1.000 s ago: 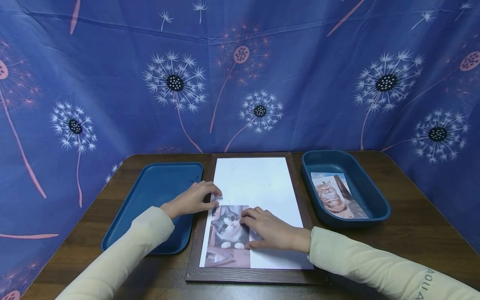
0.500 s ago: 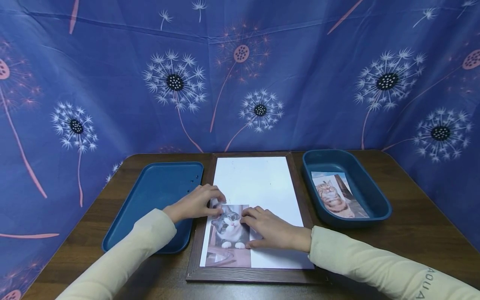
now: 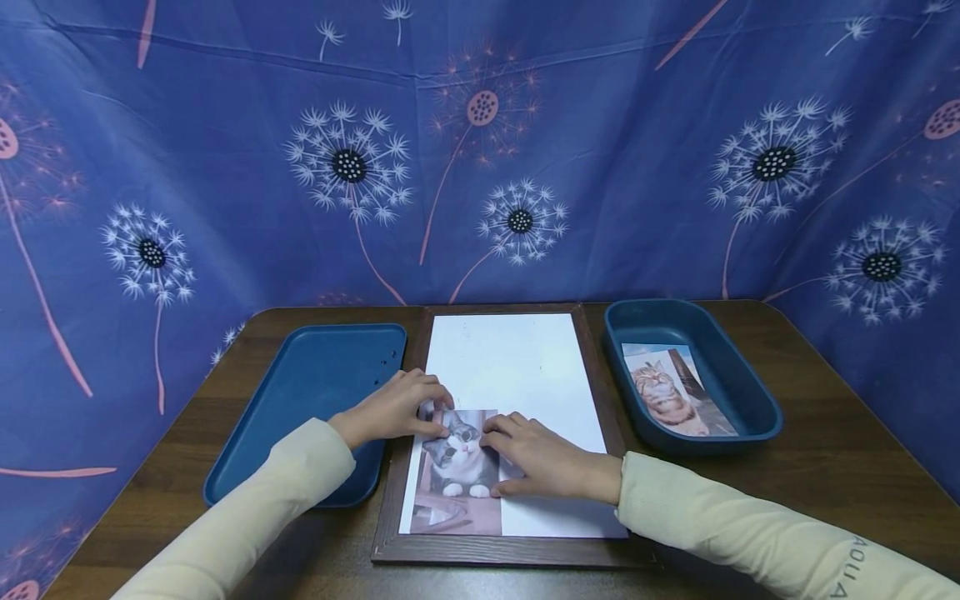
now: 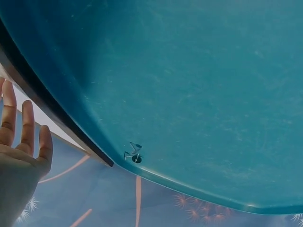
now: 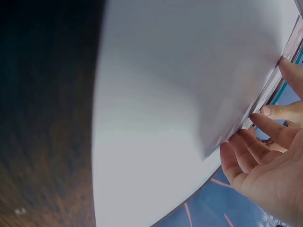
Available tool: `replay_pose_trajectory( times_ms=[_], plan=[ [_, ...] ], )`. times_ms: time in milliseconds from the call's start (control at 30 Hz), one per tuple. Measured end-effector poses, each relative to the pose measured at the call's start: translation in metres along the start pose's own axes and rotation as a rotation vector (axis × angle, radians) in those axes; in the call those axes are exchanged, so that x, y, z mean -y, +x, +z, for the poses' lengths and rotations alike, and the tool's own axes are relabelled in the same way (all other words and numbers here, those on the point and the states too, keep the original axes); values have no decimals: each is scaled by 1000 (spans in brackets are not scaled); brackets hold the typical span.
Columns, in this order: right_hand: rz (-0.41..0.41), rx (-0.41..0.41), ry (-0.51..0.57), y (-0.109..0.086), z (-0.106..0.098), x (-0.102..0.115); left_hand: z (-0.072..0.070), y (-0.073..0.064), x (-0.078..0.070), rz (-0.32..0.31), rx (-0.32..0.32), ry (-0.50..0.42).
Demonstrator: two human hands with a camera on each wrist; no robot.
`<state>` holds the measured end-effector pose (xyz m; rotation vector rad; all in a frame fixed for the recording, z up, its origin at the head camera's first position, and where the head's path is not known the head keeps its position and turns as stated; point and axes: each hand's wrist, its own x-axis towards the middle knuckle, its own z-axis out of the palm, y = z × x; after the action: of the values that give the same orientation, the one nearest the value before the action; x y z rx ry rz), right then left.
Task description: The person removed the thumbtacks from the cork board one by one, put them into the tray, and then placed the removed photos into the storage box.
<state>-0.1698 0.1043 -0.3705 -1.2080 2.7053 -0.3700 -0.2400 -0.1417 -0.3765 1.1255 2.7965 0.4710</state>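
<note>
A grey-and-white cat photo (image 3: 461,479) lies on the lower left of a white board (image 3: 510,358) set in a brown frame (image 3: 517,550). My left hand (image 3: 397,406) is at the photo's upper left corner, thumb and fingers bent and apart; its fingertips are partly hidden. In the left wrist view, its other fingers (image 4: 28,123) stand extended at the frame's side. My right hand (image 3: 543,462) rests on the photo's right edge, fingers spread. From the right wrist view, that hand's fingertips (image 5: 236,137) touch along the photo's edge.
Left of the frame lies a blue tray (image 3: 307,383); small dark metallic pieces (image 4: 135,155) sit near its edge. To the right stands a deeper blue bin (image 3: 727,375) holding an orange cat photo (image 3: 667,400) and another print beneath. A blue dandelion cloth (image 3: 600,167) hangs behind the table.
My left hand has shifted slightly right and down over the photo's upper left corner, showing more small pieces in the tray. My right hand and the photo stay in place.
</note>
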Motion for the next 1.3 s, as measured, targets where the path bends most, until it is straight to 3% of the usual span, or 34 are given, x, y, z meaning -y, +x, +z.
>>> replay_pose_trajectory(
  times_ms=[300, 633, 933, 1300],
  plan=[
    [3, -36, 9, -1, 0, -3, -2, 2, -2, -5, 24, -11],
    [65, -78, 38, -8, -10, -13, -3, 2, -5, -24, 51, -26],
    [106, -152, 26, -18, -22, -27, -2, 1, -7, -28, 46, -30],
    [181, -185, 17, -28, -36, -44, -4, 1, -8, -33, 33, -37]
  ],
)
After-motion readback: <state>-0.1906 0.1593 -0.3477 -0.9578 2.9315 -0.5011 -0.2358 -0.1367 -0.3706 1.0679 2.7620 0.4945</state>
